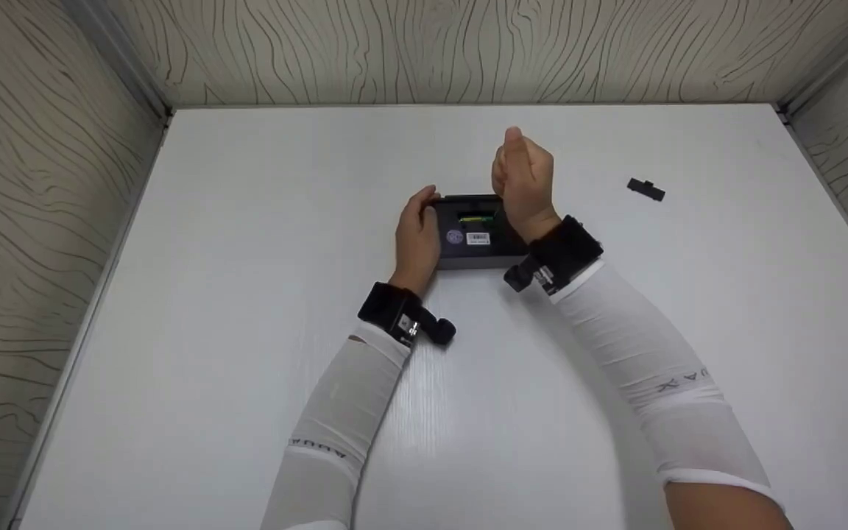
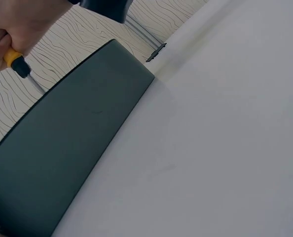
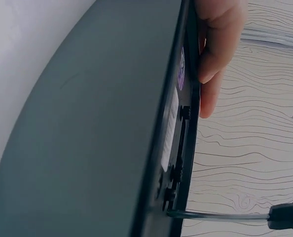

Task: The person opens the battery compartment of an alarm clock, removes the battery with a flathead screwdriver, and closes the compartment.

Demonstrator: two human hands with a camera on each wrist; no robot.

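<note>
A dark grey, box-like device [image 1: 461,255] with a curved face lies on the table, its black back upward. My left hand [image 1: 417,239] holds its left end, fingers over the far corner. In my right hand [image 1: 525,177], raised above the device's right part, is a screwdriver [image 2: 19,65] with a yellow and black handle. In the right wrist view the screwdriver's shaft [image 3: 225,217] reaches down to the device's back, beside the open slot; the tip's exact seat is hidden. Something yellow-green shows inside the slot [image 1: 476,218], near a white barcode label [image 1: 478,238] and a round purple sticker [image 1: 454,236].
A small black cover piece [image 1: 645,189] with a tab lies on the white table [image 1: 247,294], right of the device. Wood-patterned panels [image 1: 409,51] stand at the back and both sides. Each wrist wears a black camera mount.
</note>
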